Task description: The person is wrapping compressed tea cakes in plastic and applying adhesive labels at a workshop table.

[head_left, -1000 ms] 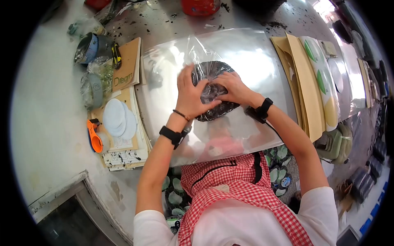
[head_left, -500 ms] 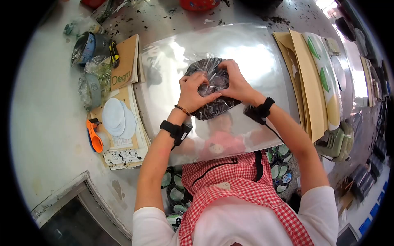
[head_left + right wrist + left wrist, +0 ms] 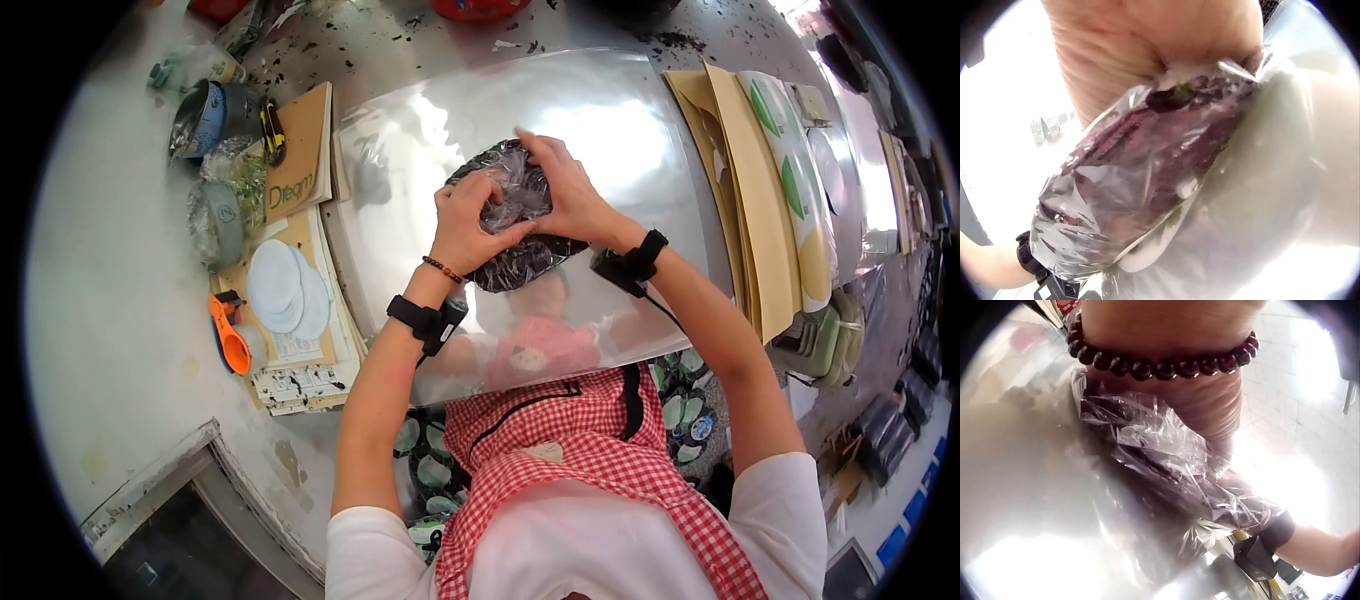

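Note:
A round, dark bundle in clear, crinkled plastic (image 3: 512, 270) lies on a shiny transparent sheet (image 3: 400, 300). My left hand (image 3: 466, 226) grips its left side, fingers bent over the top and thumb pointing inward. On the other side my right hand (image 3: 575, 203) spans the bundle, fingers reaching its far edge and thumb close to the left thumb. In the left wrist view the plastic wrap (image 3: 1160, 450) bunches under the palm. Dark purplish contents (image 3: 1147, 156) show through the film in the right wrist view, where the fingers are hidden.
At the left are a notebook (image 3: 296, 160), a yellow-black cutter (image 3: 272, 132), white discs (image 3: 275, 285), an orange tool (image 3: 233, 350) and a tape roll (image 3: 222, 225). Brown paper folders (image 3: 745, 200) stand at the right. A red container (image 3: 480, 8) sits at the far edge, near dark scraps.
The right hand has shifted from the bundle's middle to its far right side. My left fingers have bent inward, and the plastic that stuck out beyond the bundle now lies down against it.

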The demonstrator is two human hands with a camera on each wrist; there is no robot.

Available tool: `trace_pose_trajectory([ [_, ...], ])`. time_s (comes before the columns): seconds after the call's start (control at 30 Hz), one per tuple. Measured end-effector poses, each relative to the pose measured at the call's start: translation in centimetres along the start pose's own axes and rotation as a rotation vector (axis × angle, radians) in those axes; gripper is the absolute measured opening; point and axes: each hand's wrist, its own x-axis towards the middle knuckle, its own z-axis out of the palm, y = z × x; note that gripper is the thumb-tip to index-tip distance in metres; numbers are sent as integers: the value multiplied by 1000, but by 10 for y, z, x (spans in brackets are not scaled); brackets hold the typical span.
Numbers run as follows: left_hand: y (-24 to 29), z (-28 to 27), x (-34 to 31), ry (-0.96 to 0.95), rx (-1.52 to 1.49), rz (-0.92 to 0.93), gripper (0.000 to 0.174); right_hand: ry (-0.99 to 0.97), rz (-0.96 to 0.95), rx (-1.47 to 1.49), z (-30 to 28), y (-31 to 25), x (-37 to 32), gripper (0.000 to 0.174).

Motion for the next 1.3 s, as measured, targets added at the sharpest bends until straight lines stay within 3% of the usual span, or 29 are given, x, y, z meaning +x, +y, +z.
trace_pose_trajectory([
  [0.03,2,0,-2,3,97,24,54,2,1,0,-1,0,-1,78],
  [0.1,8,4,-10,4,194,48,56,-119,-145,-385,-2,3,-5,75],
  [0.2,25,21,-21,394,31,97,82,-130,-215,-496,2,8,-8,75],
  [0.23,35,21,-21,302,165,80,72,-133,-205,-495,4,10,-11,75],
  [0.33,27,42,-10,269,404,-53,60,-98,-288,-567,2,11,-9,75],
  [0.37,23,44,-9,283,421,-37,46,-154,-263,-526,-2,7,-11,81],
  [0.43,17,42,-9,257,459,-10,45,-193,-232,-498,-13,0,-19,86],
  [0.5,20,42,-9,219,501,-11,48,-78,-112,-324,-21,-8,-42,98],
  [0.53,25,41,-10,222,494,-15,48,-134,-70,-414,-20,-8,-56,104],
  [0.63,34,38,-14,4,598,15,47,-169,-28,-654,-1,-22,-80,101],
  [0.73,43,43,-17,43,625,-8,42,-157,38,-669,10,-22,-77,99],
  [0.83,41,54,-17,99,745,19,39,-248,-85,-508,-20,-9,-76,87],
  [0.87,34,55,-17,97,790,34,39,-288,-110,-387,-42,-12,-73,71],
  [0.93,24,54,-17,50,794,73,38,-125,278,-137,-127,-60,-63,51],
  [1.0,24,54,-19,54,764,76,38,398,256,-579,-190,-6,-81,31],
  [1.03,26,52,-19,42,745,61,39,446,335,-797,-232,26,-91,22],
  [1.07,27,55,-20,50,742,76,39,564,248,-1173,-259,60,-112,15],
  [1.1,28,54,-19,43,730,61,40,424,284,-1465,-281,82,-135,12],
  [1.13,27,54,-19,36,720,46,41,439,285,-1470,-288,103,-152,12],
  [1.2,30,52,-16,25,743,35,47,164,537,-1471,-293,128,-169,12],
  [1.23,30,52,-17,24,767,33,49,168,544,-1467,-296,134,-170,12],
  [1.3,33,53,-22,3,794,36,51,-93,510,-1622,-300,142,-177,16],
])
